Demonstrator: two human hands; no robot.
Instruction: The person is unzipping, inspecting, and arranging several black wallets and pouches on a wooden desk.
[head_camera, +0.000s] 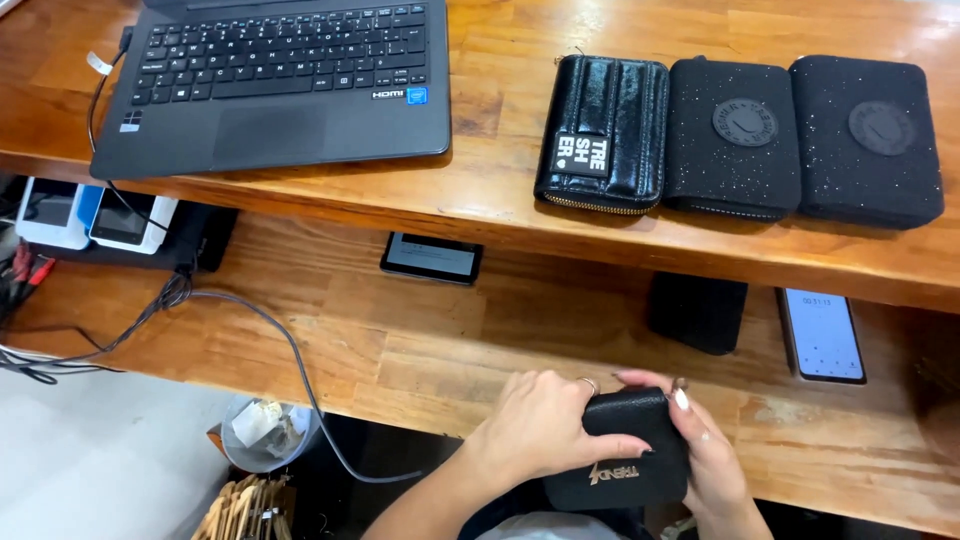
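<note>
A small black zip wallet (628, 470) with a gold mark on its front is held at the near edge of the lower wooden shelf (400, 350). My left hand (540, 425) wraps over its left side, thumb across the front. My right hand (705, 450) grips its right side, fingers curled over the top edge. Three more black wallets lie in a row on the upper wooden counter (500, 170): a glossy quilted one (603, 133) with a white label, and two speckled fabric ones (733, 138) (868, 138).
A dark laptop (275, 80) sits open at the upper left. On the lower shelf lie a phone (432, 257), a lit phone (821, 335), a black case (697, 311), card readers (90, 212) and cables (170, 300). A bin (262, 432) stands on the floor.
</note>
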